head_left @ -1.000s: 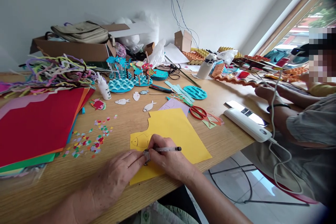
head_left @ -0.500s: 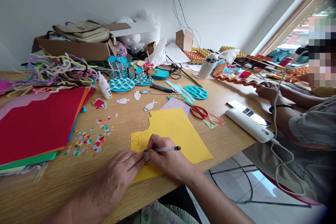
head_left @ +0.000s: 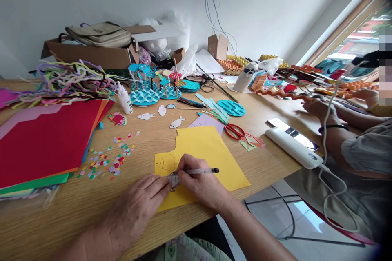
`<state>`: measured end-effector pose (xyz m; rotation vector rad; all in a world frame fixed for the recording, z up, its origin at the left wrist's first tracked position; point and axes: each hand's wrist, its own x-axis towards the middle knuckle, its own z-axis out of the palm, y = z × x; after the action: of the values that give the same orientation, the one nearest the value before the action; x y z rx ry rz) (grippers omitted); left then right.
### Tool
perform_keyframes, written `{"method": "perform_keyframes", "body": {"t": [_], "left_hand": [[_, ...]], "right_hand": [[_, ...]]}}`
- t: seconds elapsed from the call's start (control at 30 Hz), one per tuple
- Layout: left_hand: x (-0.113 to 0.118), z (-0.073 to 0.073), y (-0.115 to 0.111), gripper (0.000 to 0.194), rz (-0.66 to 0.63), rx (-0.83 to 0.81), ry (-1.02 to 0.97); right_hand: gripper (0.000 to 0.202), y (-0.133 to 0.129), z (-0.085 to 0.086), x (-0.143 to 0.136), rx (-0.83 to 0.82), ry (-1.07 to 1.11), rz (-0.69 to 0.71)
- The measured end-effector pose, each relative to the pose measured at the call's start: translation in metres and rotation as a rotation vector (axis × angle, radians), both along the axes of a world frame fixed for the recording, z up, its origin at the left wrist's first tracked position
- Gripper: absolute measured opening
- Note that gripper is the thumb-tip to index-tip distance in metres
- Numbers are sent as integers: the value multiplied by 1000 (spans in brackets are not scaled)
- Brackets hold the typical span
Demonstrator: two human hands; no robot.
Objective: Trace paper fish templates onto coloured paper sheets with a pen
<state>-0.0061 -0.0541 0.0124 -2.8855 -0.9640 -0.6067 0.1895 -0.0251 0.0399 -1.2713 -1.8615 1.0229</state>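
Observation:
My right hand [head_left: 206, 184] is closed around a pen [head_left: 204, 170], its black-capped end pointing right. The tip is hidden by my fingers, beside a small grey paper fish cutout [head_left: 174, 181]. That cutout lies on a yellow sheet of paper [head_left: 211, 147] with a notch cut from its upper left. My left hand [head_left: 137, 200] lies flat, fingers stretched out, fingertips pressing the cutout's left end. Just above, a fish outline [head_left: 164, 163] is drawn on the yellow sheet. White paper fish [head_left: 177, 122] lie beyond the sheet.
Red-handled scissors [head_left: 235, 131] lie right of the sheet. A glue bottle [head_left: 125, 100], paper confetti [head_left: 114, 163] and coloured sheets [head_left: 49, 138] are on the left. A white power bank [head_left: 292, 147] sits near the right edge, beside another person's arms [head_left: 333, 126].
My right hand and the pen have shifted slightly right, uncovering more of the grey cutout and the drawn fish's tail. My left hand stays on the cutout. The view has shifted slightly.

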Motion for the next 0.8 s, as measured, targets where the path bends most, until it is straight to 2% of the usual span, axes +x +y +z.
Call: {"method": "perform_keyframes", "body": {"t": [0.27, 0.5, 0.8], "left_hand": [[2, -5, -2, 50, 53, 31, 49], [4, -4, -2, 46, 35, 100, 56], [6, -13, -8, 43, 154, -33, 172]], "right_hand": [[17, 0, 3, -3, -2, -16, 28], [18, -2, 3, -5, -17, -19, 48], [17, -1, 3, -6, -20, -52, 50]]}}
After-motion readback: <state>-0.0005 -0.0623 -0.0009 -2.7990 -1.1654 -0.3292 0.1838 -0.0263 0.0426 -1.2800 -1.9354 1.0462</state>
